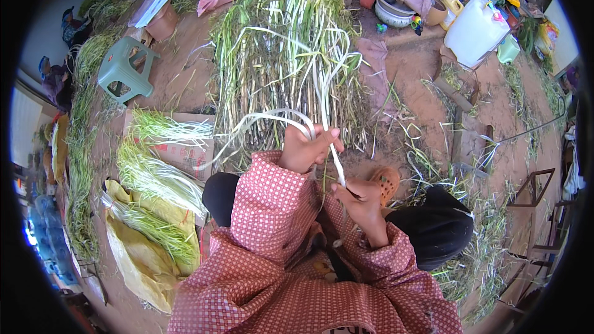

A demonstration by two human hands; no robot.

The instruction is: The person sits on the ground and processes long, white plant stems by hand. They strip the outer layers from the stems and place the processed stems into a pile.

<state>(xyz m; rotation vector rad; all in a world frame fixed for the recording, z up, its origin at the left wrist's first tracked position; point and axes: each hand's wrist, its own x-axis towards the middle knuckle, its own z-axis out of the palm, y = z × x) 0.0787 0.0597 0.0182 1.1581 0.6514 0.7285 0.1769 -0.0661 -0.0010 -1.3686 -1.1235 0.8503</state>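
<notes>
My left hand (308,146) is closed on several pale plant strands and on the upper part of a white stalk (325,97), whose leaves spread over the heap beyond. My right hand (359,199) is lower and to the right, its fingers pinching the stalk's lower end. A thin green strip hangs between the hands. In front lies a large heap of uncleaned stalks (287,55) with green and yellow leaves and brownish lower ends. Bundles of white stalks with green tops (160,171) lie at the left on flattened cardboard (185,153), and another bundle (158,229) lies on a yellow sack (139,255).
A green plastic stool (127,69) stands at the upper left. Two people (74,28) sit beyond it, near the left rim. A white jerrycan (476,32) and metal pots (393,11) stand at the upper right. Leaf scraps (482,246) litter the ground at the right.
</notes>
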